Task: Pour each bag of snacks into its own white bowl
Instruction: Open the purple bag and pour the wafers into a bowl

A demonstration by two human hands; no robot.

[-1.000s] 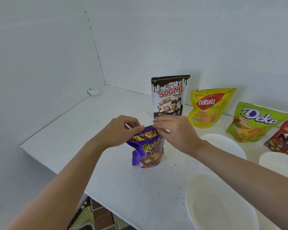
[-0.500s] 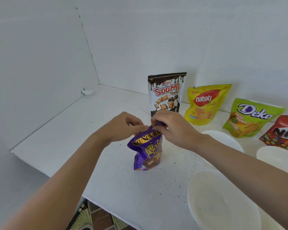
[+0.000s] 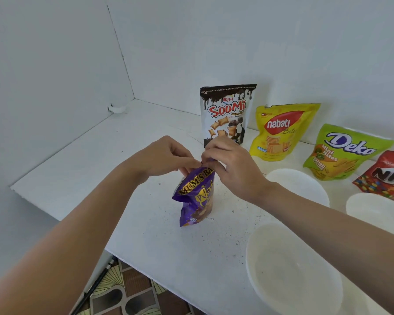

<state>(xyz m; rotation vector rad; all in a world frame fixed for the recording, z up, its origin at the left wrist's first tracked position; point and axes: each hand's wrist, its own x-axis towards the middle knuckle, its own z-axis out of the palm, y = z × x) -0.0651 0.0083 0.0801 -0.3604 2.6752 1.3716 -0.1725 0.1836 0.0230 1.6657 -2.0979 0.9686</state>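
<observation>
A purple wafer snack bag (image 3: 195,200) stands on the white table (image 3: 100,169), leaning a little. My left hand (image 3: 166,156) and my right hand (image 3: 231,165) both pinch its top edge, fingertips close together. Empty white bowls sit to the right: a near one (image 3: 291,269), a middle one (image 3: 298,185) and one at the right edge (image 3: 378,212). Along the back wall stand the Soomi bag (image 3: 226,114), the yellow Nabati bag (image 3: 280,130), the green Deko bag (image 3: 341,151) and a red bag (image 3: 387,176).
White walls close the table at the left and the back. The table's front edge runs diagonally at lower left, with patterned floor (image 3: 127,292) and a dark rod (image 3: 96,285) below it. A small white object (image 3: 117,108) lies in the far corner.
My hands have drawn closer together on the bag's top, and the bag has crumpled and tilted more. The camera view has shifted slightly.
</observation>
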